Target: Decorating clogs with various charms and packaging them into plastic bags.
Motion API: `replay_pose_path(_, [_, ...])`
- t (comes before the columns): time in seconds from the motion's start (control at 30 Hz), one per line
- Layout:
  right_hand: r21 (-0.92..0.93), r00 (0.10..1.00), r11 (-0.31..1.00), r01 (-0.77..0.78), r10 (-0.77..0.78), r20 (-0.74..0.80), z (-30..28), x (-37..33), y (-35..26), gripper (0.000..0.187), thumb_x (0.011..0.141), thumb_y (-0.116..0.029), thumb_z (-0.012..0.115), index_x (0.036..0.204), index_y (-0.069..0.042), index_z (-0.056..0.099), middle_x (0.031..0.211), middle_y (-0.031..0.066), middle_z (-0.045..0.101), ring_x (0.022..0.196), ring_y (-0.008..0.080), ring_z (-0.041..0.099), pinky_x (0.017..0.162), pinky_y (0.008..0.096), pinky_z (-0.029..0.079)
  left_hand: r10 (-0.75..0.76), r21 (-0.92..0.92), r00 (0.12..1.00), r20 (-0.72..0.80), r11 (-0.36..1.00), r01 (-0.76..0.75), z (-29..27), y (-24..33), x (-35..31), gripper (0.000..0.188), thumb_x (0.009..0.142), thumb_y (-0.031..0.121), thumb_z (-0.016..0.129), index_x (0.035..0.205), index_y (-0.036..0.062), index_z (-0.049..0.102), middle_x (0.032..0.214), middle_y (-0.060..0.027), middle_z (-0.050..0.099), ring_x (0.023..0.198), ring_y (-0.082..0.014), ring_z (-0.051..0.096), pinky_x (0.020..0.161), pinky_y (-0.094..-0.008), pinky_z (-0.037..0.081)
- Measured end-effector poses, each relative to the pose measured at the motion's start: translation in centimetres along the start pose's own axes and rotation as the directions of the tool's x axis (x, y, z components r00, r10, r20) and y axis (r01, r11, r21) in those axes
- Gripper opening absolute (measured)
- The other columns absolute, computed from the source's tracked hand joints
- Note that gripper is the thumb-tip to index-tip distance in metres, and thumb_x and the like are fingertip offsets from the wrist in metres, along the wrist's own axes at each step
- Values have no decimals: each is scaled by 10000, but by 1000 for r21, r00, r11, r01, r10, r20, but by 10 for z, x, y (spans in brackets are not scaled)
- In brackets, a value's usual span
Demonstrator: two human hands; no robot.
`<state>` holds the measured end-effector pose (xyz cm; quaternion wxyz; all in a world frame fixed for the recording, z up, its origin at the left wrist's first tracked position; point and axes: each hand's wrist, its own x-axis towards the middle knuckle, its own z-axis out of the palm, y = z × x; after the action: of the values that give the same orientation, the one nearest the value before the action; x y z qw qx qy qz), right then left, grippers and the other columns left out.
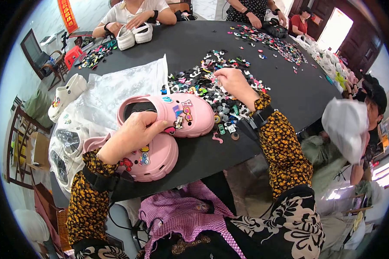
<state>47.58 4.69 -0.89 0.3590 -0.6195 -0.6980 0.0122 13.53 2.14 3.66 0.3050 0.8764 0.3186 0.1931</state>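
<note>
My left hand [136, 131] is closed on the rim of a pink clog [199, 114], thumb outside and fingers hidden. Colourful shoe charms sit on that clog's top, among them a pair of sunglasses [187, 113] and a letter. A second pink clog [160, 162], also dotted with charms, lies partly under my left hand and wrist. Over a heap of loose shoe charms [203, 80], my right hand [235, 84] has its thumb and fingers pinched together. Whatever is between those fingertips is too small to make out.
A clear plastic bag [129, 82] lies left of the clogs, beside white clogs [67, 97]. More charm piles [276, 43] lie across the black table [298, 86]. Opposite, a person handles white clogs [135, 36]. At the right, someone is near a blurred white bag [345, 129].
</note>
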Motion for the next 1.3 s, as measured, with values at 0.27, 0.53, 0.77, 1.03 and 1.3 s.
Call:
replay_pose_path(0.27, [651, 926, 659, -377, 254, 280, -23, -15, -34, 241, 828, -10, 573, 1046, 33, 665, 903, 36, 665, 700, 82, 566, 658, 223, 478, 18, -28, 999, -26, 999, -19, 0, -2, -4, 348, 886, 264, 643, 763, -62, 627, 603, -186, 561, 518, -262, 521, 533, -383, 415])
replay_pose_path(0.53, [738, 939, 587, -333, 133, 318, -22, -25, -83, 232, 846, -13, 582, 1064, 19, 657, 941, 37, 666, 756, 91, 580, 718, 238, 484, 15, -54, 999, -30, 998, -16, 0, -3, -3, 354, 885, 257, 647, 759, -72, 617, 598, -190, 562, 499, -244, 497, 517, -375, 407])
replay_pose_path(0.77, [529, 992, 847, 55, -107, 68, 3, -29, -115, 194, 876, 12, 545, 1044, 27, 641, 944, 79, 681, 846, 128, 631, 786, 268, 502, 9, -3, 1000, 30, 1000, -9, -2, -2, -3, 307, 916, 246, 589, 865, -52, 642, 641, -187, 563, 561, -209, 491, 560, -358, 421])
replay_pose_path(1.03, [386, 964, 893, 231, -264, 35, 17, -33, -121, 259, 857, 68, 547, 1113, 31, 566, 995, 115, 627, 916, 175, 617, 818, 295, 510, 53, -2, 999, -5, 999, -53, -4, -3, -3, 365, 900, 265, 620, 731, -55, 574, 598, -215, 503, 517, -307, 467, 531, -401, 401])
replay_pose_path(1.3, [446, 979, 880, 164, -200, 35, 18, -33, -127, 246, 810, 29, 552, 1054, 0, 575, 918, 174, 618, 869, 304, 627, 767, 377, 511, 34, -10, 999, 17, 999, -33, -3, -5, -5, 339, 905, 257, 611, 763, -49, 583, 602, -184, 500, 530, -218, 440, 533, -381, 387])
